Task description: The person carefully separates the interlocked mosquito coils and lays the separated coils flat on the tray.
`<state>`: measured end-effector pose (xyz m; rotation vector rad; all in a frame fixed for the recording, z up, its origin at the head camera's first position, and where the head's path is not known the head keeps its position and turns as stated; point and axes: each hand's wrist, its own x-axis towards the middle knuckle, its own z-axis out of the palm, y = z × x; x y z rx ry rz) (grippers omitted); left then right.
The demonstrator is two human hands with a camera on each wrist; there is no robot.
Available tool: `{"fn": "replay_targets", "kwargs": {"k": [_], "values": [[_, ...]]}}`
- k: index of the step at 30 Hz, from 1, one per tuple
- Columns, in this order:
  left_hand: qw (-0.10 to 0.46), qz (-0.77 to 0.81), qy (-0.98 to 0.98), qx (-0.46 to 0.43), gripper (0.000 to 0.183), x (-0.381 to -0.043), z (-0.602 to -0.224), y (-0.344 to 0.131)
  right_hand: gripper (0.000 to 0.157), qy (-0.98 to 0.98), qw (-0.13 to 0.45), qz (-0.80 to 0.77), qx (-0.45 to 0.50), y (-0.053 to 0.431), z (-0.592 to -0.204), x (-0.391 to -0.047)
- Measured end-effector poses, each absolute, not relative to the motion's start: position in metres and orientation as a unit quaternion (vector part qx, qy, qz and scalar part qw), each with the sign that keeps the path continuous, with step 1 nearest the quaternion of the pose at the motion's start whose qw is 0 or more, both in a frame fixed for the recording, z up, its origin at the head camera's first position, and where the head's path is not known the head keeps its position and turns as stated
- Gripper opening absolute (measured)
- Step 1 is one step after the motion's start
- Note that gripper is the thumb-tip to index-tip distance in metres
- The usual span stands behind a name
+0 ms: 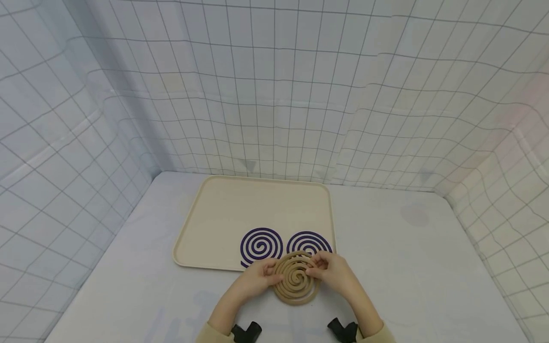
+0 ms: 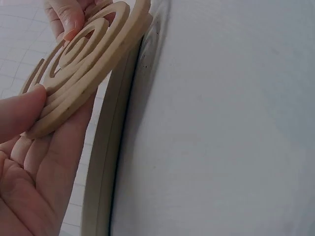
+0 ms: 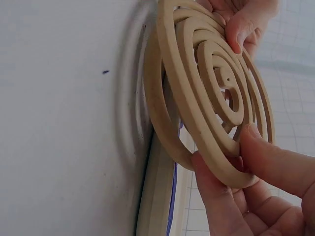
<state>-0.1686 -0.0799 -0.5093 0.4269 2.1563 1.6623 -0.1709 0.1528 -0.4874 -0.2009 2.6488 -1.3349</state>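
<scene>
Above the table (image 1: 407,267), by the tray's near edge, left hand (image 1: 259,277) and right hand (image 1: 333,271) pinch opposite sides of a tan coil (image 1: 297,281); light, even support should spare its parted loops. Beyond, purple spirals (image 1: 260,246) sit towards the tray's (image 1: 214,219) near right corner.

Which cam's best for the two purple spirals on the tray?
Head: both are in view, left spiral nearly whole, right spiral partly covered by the tan coil and right hand. Right wrist shows only a thin purple strip at the edge of the tray, likely part of one. Left wrist shows neither.
</scene>
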Motion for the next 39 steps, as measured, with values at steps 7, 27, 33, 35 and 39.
{"fn": "replay_targets", "kwargs": {"k": [7,27,33,35,39], "values": [[0.12,0.481,0.844,0.204,0.027,-0.171,-0.506,-0.077,0.019,0.874,0.093,-0.469,-0.084,0.151,-0.484,-0.174],[0.197,0.624,0.738,0.165,0.048,-0.175,-0.516,-0.079,0.017,0.85,0.074,-0.519,-0.05,0.146,-0.489,-0.178],[0.196,0.643,0.724,0.155,0.047,-0.175,-0.517,-0.079,0.019,0.835,0.092,-0.541,-0.047,0.147,-0.492,-0.178],[0.191,0.634,0.733,0.156,0.045,-0.175,-0.515,-0.079,0.019,0.841,0.093,-0.53,-0.059,0.147,-0.492,-0.178],[0.193,0.622,0.74,0.169,0.046,-0.174,-0.512,-0.08,0.019,0.869,0.075,-0.48,-0.099,0.146,-0.487,-0.177]]}}
